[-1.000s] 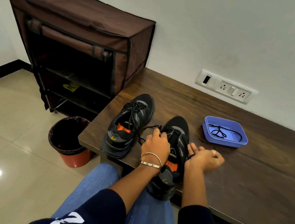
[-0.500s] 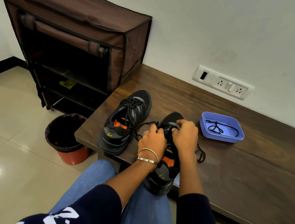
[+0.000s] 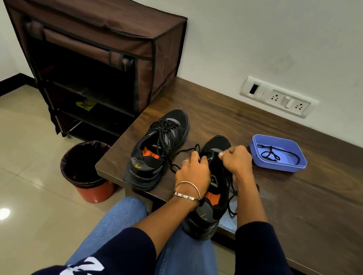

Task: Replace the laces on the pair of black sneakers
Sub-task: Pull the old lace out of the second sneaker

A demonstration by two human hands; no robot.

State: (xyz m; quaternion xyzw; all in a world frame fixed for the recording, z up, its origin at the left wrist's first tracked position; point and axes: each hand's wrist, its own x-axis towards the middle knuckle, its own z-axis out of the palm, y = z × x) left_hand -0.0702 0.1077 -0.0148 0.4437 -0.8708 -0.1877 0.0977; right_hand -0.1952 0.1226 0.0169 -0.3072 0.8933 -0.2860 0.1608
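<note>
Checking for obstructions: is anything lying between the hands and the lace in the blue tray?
Nothing visible does. The tray sits just beyond the right hand on bare bench top, its lace uncovered. Both hands, left hand included, are on the near sneaker.

A brown fabric shoe rack (image 3: 94, 49) is standing against the wall to my left, beside the wooden tabletop (image 3: 310, 196). A lined orange bin (image 3: 87, 169) is sitting on the floor below its corner. A white socket panel (image 3: 278, 100) is showing on the wall.
</note>
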